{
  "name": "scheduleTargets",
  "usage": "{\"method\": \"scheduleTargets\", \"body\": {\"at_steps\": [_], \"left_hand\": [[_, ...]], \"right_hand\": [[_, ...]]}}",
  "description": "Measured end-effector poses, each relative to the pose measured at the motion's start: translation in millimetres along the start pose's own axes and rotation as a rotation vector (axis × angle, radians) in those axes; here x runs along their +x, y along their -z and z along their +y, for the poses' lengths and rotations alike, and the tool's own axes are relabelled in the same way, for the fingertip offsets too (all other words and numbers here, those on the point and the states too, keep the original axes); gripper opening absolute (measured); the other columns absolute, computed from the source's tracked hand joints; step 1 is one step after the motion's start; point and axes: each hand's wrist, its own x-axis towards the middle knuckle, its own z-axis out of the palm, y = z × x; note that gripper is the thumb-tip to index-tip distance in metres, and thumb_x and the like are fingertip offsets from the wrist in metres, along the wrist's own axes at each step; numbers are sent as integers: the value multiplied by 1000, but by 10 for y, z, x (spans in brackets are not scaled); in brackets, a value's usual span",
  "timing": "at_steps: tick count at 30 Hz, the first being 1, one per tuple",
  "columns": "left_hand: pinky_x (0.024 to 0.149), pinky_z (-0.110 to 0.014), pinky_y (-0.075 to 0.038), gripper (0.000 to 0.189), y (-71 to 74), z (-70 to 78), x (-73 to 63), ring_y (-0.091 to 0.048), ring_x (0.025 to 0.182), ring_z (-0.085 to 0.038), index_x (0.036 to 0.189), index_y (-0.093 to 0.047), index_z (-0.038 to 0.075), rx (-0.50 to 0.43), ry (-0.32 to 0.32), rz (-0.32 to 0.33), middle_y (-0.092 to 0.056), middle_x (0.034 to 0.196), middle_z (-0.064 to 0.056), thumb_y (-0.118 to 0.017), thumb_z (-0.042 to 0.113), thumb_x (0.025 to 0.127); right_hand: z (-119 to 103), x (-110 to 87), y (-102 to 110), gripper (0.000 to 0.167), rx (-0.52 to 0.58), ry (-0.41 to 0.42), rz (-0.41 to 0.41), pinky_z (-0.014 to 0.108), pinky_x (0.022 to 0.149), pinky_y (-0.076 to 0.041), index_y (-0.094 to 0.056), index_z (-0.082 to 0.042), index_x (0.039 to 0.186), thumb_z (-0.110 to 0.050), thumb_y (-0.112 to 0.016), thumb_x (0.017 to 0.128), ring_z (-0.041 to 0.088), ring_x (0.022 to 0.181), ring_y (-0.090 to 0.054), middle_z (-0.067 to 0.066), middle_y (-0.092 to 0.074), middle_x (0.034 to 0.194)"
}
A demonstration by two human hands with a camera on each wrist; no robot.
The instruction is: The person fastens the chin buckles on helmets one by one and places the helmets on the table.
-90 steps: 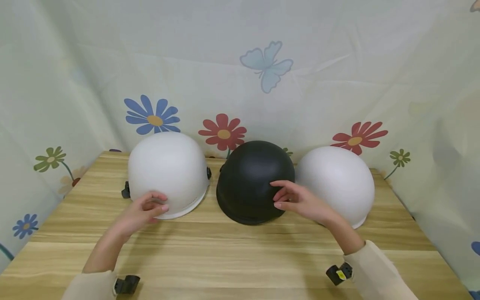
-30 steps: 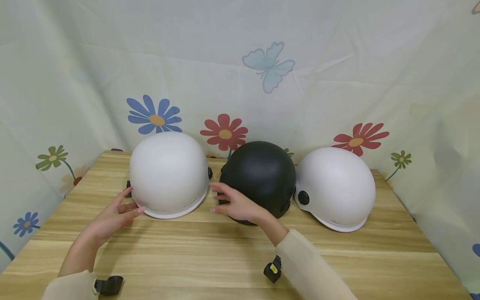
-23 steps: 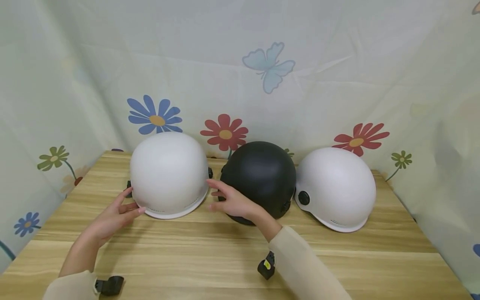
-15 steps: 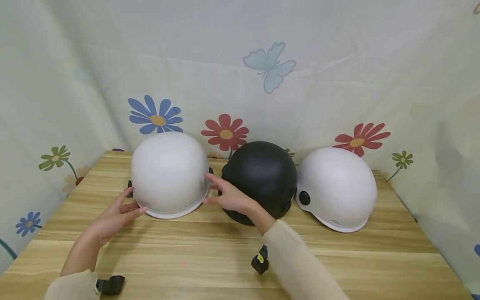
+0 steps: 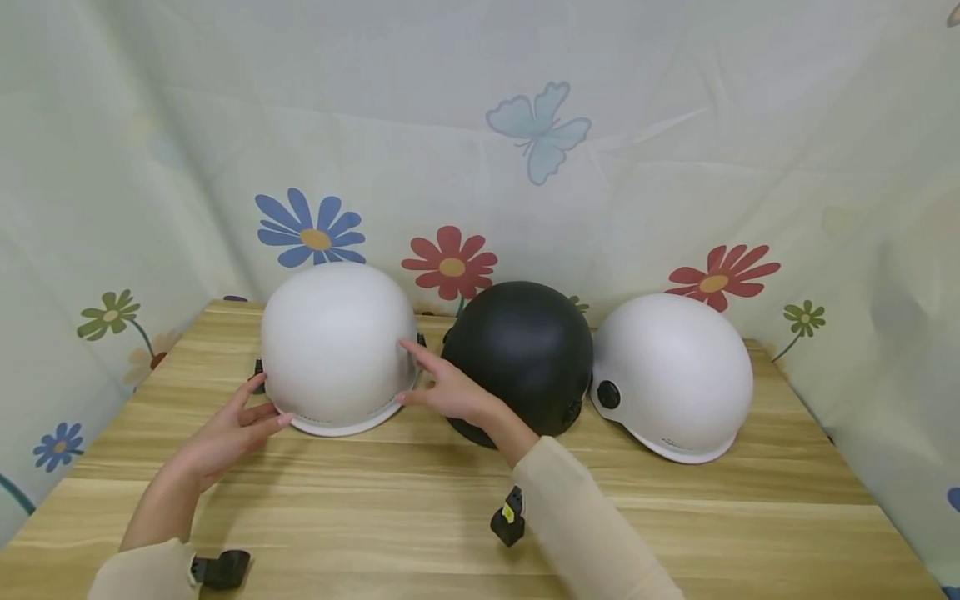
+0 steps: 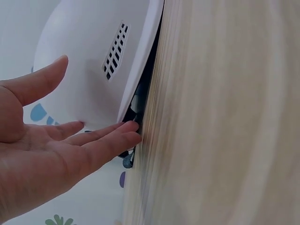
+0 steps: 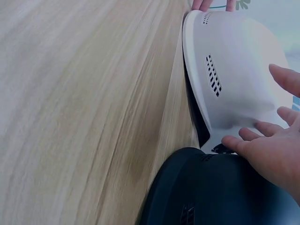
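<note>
On the left of the table sits a white helmet [image 5: 337, 342] with its brim toward me. My left hand [image 5: 225, 437] is at its left side, fingers extended along the lower edge; in the left wrist view the fingertips [image 6: 126, 129] reach right at the brim. At the helmet's right side my right hand [image 5: 453, 392] has its fingers spread, fingertips overlapping the shell in the head view. A black helmet [image 5: 525, 350] stands in the middle, partly behind my right hand. Further right is a second white helmet [image 5: 675, 367] with a round black side knob.
The wood-grain table [image 5: 360, 517] stretches in front of the helmets. Behind them hangs a pale curtain [image 5: 637, 167] printed with flowers and a butterfly. The black helmet stands close to the right-hand white one.
My right hand has moved left from the black helmet to the left white helmet's right side. My left hand shifted from that helmet's front to its left side earlier, then stayed.
</note>
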Motion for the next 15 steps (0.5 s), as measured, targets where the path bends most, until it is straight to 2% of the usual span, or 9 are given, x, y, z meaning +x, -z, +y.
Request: {"method": "scheduleTargets", "body": {"at_steps": [4, 8, 11, 15], "left_hand": [[98, -61, -22, 89, -4, 5, -3, -18, 126, -54, 142, 20, 11, -19, -6, 9, -8, 138, -42, -52, 24, 94], [93, -48, -38, 88, 8, 1, 1, -32, 120, -51, 143, 18, 11, -41, -5, 25, -13, 137, -41, -53, 25, 93], [86, -34, -46, 89, 10, 1, 0, -47, 111, -37, 144, 16, 11, -81, -5, 37, -16, 136, -40, -55, 24, 93], [82, -26, -47, 89, -9, 36, -24, -53, 99, -16, 145, 14, 14, -121, -27, 63, -17, 132, -36, -57, 20, 92]], "right_hand": [[-1, 0, 3, 78, -9, -9, -11, 45, 105, -24, -22, -27, 146, -14, -68, 83, 23, 134, -23, -2, -19, 149], [-16, -7, -3, 78, -7, -5, -18, 46, 105, -23, -22, -27, 146, -15, -68, 83, 24, 134, -22, -2, -18, 149], [-30, -18, 5, 79, -5, -5, -21, 46, 105, -23, -22, -28, 145, -15, -68, 83, 24, 134, -23, -2, -18, 149], [-51, -37, 37, 79, 12, -16, -22, 45, 105, -25, -22, -30, 145, -17, -68, 83, 23, 134, -24, -3, -17, 149]]}}
